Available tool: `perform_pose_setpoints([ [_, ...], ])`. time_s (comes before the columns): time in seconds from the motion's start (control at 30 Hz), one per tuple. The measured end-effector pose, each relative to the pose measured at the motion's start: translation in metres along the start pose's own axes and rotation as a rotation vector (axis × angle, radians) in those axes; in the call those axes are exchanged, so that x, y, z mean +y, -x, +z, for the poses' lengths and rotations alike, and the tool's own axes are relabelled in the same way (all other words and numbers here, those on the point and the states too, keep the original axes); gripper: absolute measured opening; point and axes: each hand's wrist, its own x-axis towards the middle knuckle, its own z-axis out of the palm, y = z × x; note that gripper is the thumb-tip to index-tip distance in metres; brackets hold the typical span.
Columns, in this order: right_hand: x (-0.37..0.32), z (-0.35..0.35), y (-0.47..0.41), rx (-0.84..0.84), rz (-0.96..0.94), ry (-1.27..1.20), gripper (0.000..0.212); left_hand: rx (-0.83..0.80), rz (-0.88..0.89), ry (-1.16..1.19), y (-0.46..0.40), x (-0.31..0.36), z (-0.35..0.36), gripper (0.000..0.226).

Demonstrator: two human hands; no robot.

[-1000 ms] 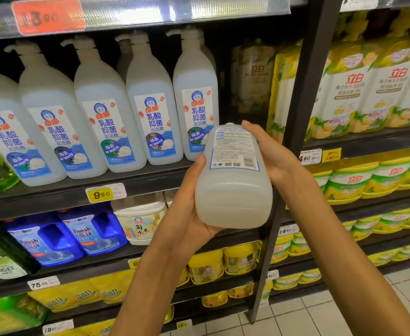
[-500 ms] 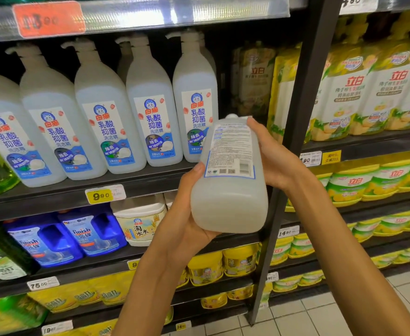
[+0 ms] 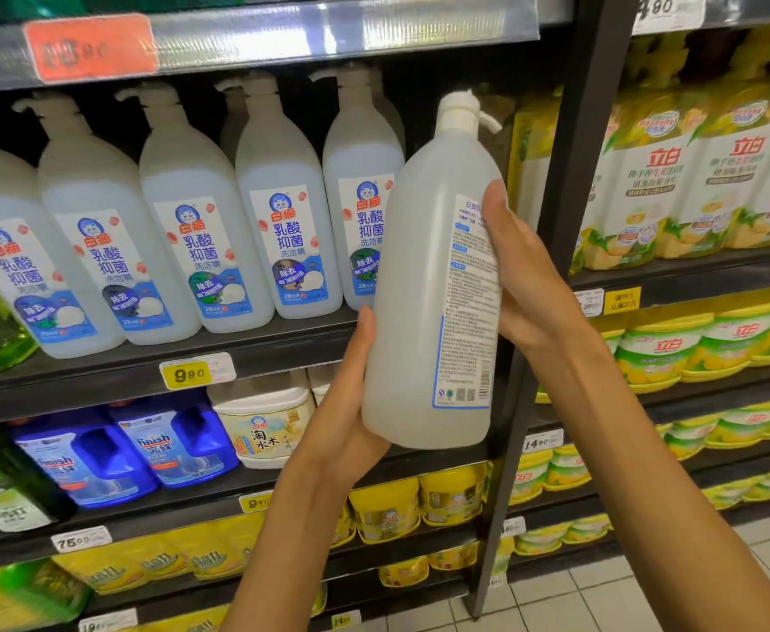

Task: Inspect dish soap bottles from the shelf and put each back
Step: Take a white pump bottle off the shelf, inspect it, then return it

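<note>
While tilted nearly upright, a dish soap bottle (image 3: pixel 424 285) is held.
It is grasped by the left hand (image 3: pixel 351 403) low and the right hand (image 3: pixel 524 275) higher.

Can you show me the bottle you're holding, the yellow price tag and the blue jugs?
bottle (image 3: pixel 415 312), head view, on its cloudy side.
yellow price tag (image 3: pixel 187 374), head view, on the printed number.
blue jugs (image 3: pixel 100 458), head view, on the left jug's handle.

dark store shelf (image 3: pixel 100 378), row of white pump bottles (image 3: pixel 182 248) standing upright on it, yellow price tag (image 3: pixel 187 374) on its edge
</note>
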Motion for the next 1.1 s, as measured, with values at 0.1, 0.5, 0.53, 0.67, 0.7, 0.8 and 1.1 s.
perform_pose_setpoints([
  [0.1, 0.000, 0.000, 0.001, -0.023, -0.063, 0.016, 0.042, -0.059, -0.014, -0.045, -0.001, -0.004, 0.002, 0.066],
  [0.5, 0.005, 0.022, -0.006, 0.003, -0.128, 0.564, 0.060, 0.234, 0.239, -0.458, -0.007, -0.020, 0.003, 0.110],
  [0.53, 0.008, 0.019, -0.002, 0.036, -0.102, 0.485, 0.053, 0.234, 0.239, -0.479, -0.006, -0.019, 0.000, 0.108],
  [0.67, 0.011, 0.018, 0.000, 0.024, 0.049, 0.095, 0.041, 0.246, 0.215, -0.272, -0.008, -0.010, -0.007, 0.094],
  [0.7, 0.013, 0.019, 0.002, 0.021, 0.076, 0.014, 0.050, 0.221, 0.209, -0.197, -0.009, -0.009, -0.007, 0.088],
  [0.8, 0.013, 0.022, 0.007, 0.006, 0.068, -0.030, 0.069, 0.128, 0.160, -0.139, -0.008, -0.011, -0.005, 0.064],
  [1.1, -0.004, 0.030, 0.009, -0.027, -0.146, 0.327, 0.050, 0.335, 0.468, -0.493, -0.009, -0.008, -0.003, 0.064],
])
